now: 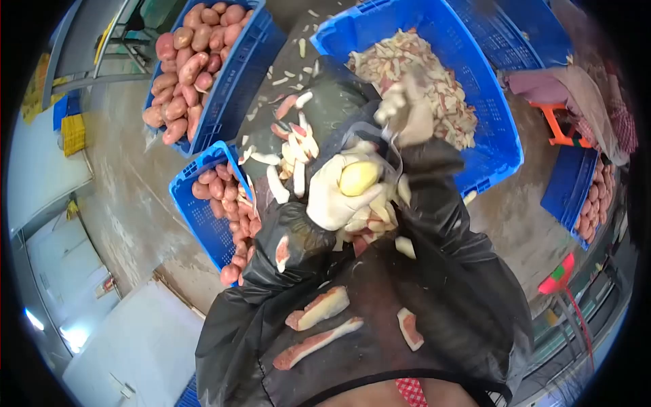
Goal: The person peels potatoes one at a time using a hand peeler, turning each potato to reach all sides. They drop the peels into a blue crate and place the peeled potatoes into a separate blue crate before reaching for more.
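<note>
My left hand [331, 197], in a white glove, is closed around a peeled yellow potato [359, 178] above my lap. My right hand [411, 115], also gloved, is up and to the right of the potato, apart from it, in front of a blue crate [498, 139] of peelings. Motion smears its fingers, and whether it grips a tool cannot be made out. Cut peelings [371, 216], white with pink skin, lie heaped under my left hand. More strips [298, 146] rest on the dark apron over my legs.
Red-skinned potatoes [192, 64] fill a blue crate [237, 81] at upper left; a smaller blue crate [193, 203] holds more. Peel scraps dot the wet floor [146, 230]. At right are a person's pink sleeve [542, 85], an orange stool [559, 125] and another potato crate [563, 186].
</note>
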Motion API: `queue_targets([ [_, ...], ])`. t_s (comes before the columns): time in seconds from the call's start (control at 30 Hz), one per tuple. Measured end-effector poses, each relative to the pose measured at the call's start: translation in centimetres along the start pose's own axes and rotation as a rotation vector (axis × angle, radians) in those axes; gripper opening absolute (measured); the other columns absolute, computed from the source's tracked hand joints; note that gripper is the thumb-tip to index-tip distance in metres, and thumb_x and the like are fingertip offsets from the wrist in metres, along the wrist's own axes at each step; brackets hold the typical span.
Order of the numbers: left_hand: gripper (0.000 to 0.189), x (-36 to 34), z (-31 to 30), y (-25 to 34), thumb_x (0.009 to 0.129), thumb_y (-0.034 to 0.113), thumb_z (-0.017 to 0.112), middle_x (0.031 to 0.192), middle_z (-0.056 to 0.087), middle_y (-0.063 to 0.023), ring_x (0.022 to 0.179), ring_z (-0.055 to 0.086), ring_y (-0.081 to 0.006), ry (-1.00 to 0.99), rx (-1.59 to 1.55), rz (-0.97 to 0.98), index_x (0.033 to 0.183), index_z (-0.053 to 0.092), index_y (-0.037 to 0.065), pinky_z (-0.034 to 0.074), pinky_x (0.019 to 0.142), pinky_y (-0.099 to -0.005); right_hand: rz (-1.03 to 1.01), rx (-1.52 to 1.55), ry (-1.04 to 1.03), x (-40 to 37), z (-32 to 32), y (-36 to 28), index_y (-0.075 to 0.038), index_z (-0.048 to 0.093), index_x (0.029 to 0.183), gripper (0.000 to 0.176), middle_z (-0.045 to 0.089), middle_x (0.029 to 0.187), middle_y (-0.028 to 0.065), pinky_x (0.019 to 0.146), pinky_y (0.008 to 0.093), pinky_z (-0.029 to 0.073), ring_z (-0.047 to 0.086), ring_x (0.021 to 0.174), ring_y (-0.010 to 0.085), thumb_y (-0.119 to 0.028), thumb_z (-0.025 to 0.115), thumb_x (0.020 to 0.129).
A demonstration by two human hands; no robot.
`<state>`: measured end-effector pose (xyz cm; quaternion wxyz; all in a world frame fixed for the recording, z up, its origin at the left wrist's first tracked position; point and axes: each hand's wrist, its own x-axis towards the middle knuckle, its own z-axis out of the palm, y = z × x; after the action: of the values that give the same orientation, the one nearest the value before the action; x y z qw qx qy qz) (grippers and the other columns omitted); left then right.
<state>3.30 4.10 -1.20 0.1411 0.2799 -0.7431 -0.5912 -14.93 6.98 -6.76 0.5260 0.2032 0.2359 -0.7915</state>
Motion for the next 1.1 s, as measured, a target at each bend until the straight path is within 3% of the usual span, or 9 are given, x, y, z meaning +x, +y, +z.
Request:
queue_targets([
  [0.1, 0.056, -0.3, 1.4, -1.1, 0.072, 0.005, 0.07, 0.12, 0.047, -0.0145, 0.111, 0.048, -0.021, 0.215, -0.526, 0.234, 0.122, 0.045, 0.002, 0.038, 0.095, -0.0328, -0.108, 0.395, -0.469, 4.1, -5.2, -1.0, -0.011, 0.052, 0.078, 0.037, 0.041, 0.053, -0.0014, 0.047, 0.0308, 0.038, 0.04, 0.047, 0.0129, -0.045, 0.044, 0.091],
  [0.17, 0.065, -1.5, 2.2, 0.0, 0.076, 0.01, 0.068, 0.125, 0.045, -0.0155, 0.107, 0.051, -0.021, 0.494, -0.365, -0.032, 0.13, 0.032, -0.003, 0.041, 0.092, -0.0319, 0.075, 0.417, -0.399, -0.5, 0.0, 1.4, -0.011, 0.053, 0.077, 0.039, 0.043, 0.053, 0.0, 0.047, 0.0336, 0.04, 0.044, 0.046, 0.0167, -0.046, 0.043, 0.091],
  [0.43, 0.068, -1.0, -1.9, -1.1, 0.057, 0.003, 0.064, 0.119, 0.047, -0.0108, 0.109, 0.045, -0.0237, 0.065, 0.392, -0.115, 0.122, 0.047, 0.006, 0.038, 0.092, -0.034, -0.144, -0.364, -0.131, 0.3, 2.7, 2.8, -0.007, 0.047, 0.078, 0.039, 0.04, 0.054, 0.0007, 0.048, 0.0365, 0.044, 0.047, 0.047, 0.0176, -0.044, 0.046, 0.091],
  [0.73, 0.079, -0.6, -1.8, 1.5, 0.058, -0.001, 0.057, 0.128, 0.041, -0.0102, 0.11, 0.047, -0.023, 0.071, -0.892, -0.487, 0.133, 0.033, 0.004, 0.044, 0.089, -0.0372, -0.337, -0.192, -0.007, 1.9, 1.5, 0.7, -0.009, 0.046, 0.073, 0.038, 0.042, 0.055, 0.0022, 0.043, 0.0338, 0.04, 0.046, 0.047, 0.0162, -0.042, 0.045, 0.092],
  [0.83, 0.081, -0.9, -1.8, 0.3, 0.055, -0.006, 0.052, 0.119, 0.049, -0.0132, 0.109, 0.049, -0.0236, 0.009, -1.119, -0.483, 0.133, 0.031, 0.0, 0.047, 0.085, -0.0351, -0.417, -0.214, -0.661, -1.6, 1.0, 4.4, -0.01, 0.046, 0.074, 0.04, 0.043, 0.055, 0.0026, 0.047, 0.0362, 0.043, 0.048, 0.049, 0.0202, -0.045, 0.042, 0.092],
  [0.87, 0.082, -0.7, -1.7, -0.6, 0.055, -0.002, 0.053, 0.119, 0.049, -0.0152, 0.111, 0.048, -0.0267, 0.014, -1.191, -0.434, 0.134, 0.03, -0.001, 0.046, 0.088, -0.0393, -0.482, -0.939, -0.124, 0.5, 0.8, 2.7, -0.011, 0.045, 0.073, 0.04, 0.043, 0.055, 0.0028, 0.047, 0.0364, 0.044, 0.049, 0.05, 0.0191, -0.047, 0.043, 0.091],
  [0.9, 0.082, -0.9, -1.7, -1.2, 0.055, -0.002, 0.053, 0.119, 0.049, -0.0152, 0.111, 0.048, -0.0267, 0.012, -1.189, -0.424, 0.134, 0.03, -0.001, 0.046, 0.088, -0.0393, -0.185, -0.13, -0.105, 1.5, 0.3, 1.5, -0.011, 0.045, 0.072, 0.041, 0.048, 0.058, 0.0035, 0.05, 0.0344, 0.044, 0.051, 0.052, 0.0178, -0.047, 0.042, 0.091],
  [1.03, 0.071, -1.4, -0.8, -0.7, 0.067, 0.015, 0.054, 0.126, 0.047, -0.0072, 0.105, 0.051, -0.0316, 0.27, -1.179, -0.5, 0.135, 0.033, 0.012, 0.042, 0.088, -0.0438, 0.139, 0.548, -0.908, 1.1, -1.0, 4.1, -0.008, 0.047, 0.073, 0.043, 0.044, 0.053, 0.003, 0.046, 0.0349, 0.043, 0.05, 0.05, 0.0193, -0.047, 0.044, 0.09],
  [1.1, 0.064, -1.0, -0.9, 0.0, 0.074, 0.021, 0.048, 0.127, 0.046, -0.0082, 0.103, 0.051, -0.0326, 0.17, -1.157, -0.463, 0.135, 0.033, 0.013, 0.043, 0.086, -0.0441, -0.136, -0.132, -0.179, 0.5, 0.5, 2.5, -0.007, 0.048, 0.073, 0.04, 0.044, 0.055, 0.002, 0.046, 0.034, 0.043, 0.049, 0.049, 0.0193, -0.042, 0.045, 0.091],
])
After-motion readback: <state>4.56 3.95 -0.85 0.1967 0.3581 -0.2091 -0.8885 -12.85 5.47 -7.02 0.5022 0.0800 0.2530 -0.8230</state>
